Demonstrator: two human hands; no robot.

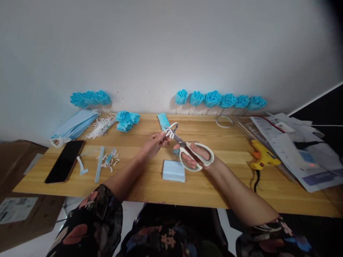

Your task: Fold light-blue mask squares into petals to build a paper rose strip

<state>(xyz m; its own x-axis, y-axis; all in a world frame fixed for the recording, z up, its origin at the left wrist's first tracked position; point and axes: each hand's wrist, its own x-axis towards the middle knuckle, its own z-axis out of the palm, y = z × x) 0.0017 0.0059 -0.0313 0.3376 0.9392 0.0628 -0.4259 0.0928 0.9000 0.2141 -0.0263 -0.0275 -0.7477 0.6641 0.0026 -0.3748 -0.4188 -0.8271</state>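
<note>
Here, left grip pinches white fringed strip; right grip clasps scissors; label illegibly small.

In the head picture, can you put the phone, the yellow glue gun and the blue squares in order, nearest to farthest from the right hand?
From the right hand, which holds the scissors:
1. Blue squares: just to its left, nearer the body.
2. Glue gun: off to its right.
3. Phone: far left on the table.
</note>
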